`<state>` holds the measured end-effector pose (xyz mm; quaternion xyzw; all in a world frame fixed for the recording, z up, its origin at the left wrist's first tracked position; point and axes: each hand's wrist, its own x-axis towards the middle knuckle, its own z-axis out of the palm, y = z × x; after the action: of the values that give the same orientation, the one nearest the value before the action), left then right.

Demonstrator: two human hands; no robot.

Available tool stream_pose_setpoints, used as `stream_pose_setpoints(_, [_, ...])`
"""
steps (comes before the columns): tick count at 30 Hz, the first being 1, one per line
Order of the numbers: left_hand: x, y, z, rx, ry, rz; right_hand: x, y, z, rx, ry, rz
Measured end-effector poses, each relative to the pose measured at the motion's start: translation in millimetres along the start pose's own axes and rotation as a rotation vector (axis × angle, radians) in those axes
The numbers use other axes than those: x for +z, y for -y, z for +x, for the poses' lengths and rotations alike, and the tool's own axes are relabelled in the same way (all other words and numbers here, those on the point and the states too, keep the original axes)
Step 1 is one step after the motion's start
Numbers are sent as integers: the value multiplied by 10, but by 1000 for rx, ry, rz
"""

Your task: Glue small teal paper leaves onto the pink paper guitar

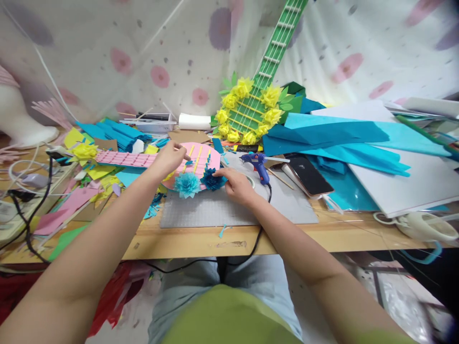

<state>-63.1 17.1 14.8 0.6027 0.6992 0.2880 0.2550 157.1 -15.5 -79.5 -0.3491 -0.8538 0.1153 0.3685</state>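
Note:
A pink paper guitar [202, 154] lies on the grey mat [201, 211], its neck [125, 159] pointing left, with yellow strips across its body. A light blue paper flower [187, 185] and a dark blue flower [213, 179] sit on its near edge. My left hand [171, 157] is over the body, fingers bent together at a small blue piece [188, 163]; its hold is too small to make out. At the right edge, my right hand [236, 185] touches the dark blue flower, its fingers closed around the petals' edge.
A blue glue gun [258, 166] with a black cord lies right of the guitar, beside a phone [309, 175]. Behind stands a green paper guitar [271, 62] with yellow flowers. Blue paper [333, 136] covers the right; scraps, a power strip and cords lie left. A white cup [426, 226] is far right.

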Motion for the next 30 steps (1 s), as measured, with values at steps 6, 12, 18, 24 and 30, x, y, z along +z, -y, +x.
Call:
stream_pose_setpoints(6, [-55,208,124,14,-90,170,-160,-41,-38,87,-56,-73])
stream_pose_setpoints(12, [141,232,180,9,2,480,-408,-106,-153,208,-91,-166])
stream_pose_setpoints(18, [178,173,187,6,23,530,-719,-257,-387,462,-87,-302])
stream_pose_setpoints(24, [160,162,113,-21,13,410,-937,-368,-521,896,-104,-397])
stream_pose_setpoints(30, [144,150,40,52,-142,189,-810,-622,-512,795,-334,-344])
